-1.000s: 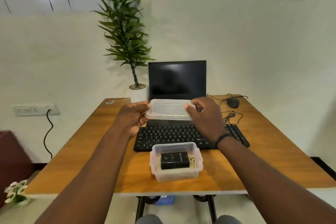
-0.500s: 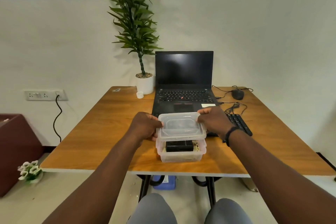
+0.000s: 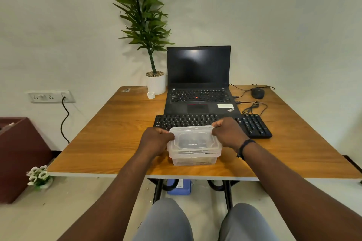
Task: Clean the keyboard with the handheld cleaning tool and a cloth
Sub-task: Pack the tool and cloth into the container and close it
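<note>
So both hands are on the clear plastic lid [image 3: 193,139] sitting on top of the clear plastic container [image 3: 194,157], just below the middle of the frame near the front edge of the wooden surface [image 3: 117,123]. The left hand [image 3: 154,142] has its fingers curled round the lid's left edge, and the right hand [image 3: 228,133] pinches the far right corner. Looks to me like the lid is being pressed onto the tub, so this reads as the packing-up end of the job rather than the start, though from one look it could just as well be the opening. There's something dark inside, too blurry through the plastic to name, probably the cleaning tool. The black keyboard [image 3: 252,125] lies right behind the container, mid-frame, partly hidden by the hands, with the open laptop [image 3: 198,76] touching its far side and a mouse [image 3: 257,93] off to the upper right. Can't spot a cloth anywhere. Next move probably wants even pressure round the rim until it seats, keeping the tub from sliding into the keys
</note>
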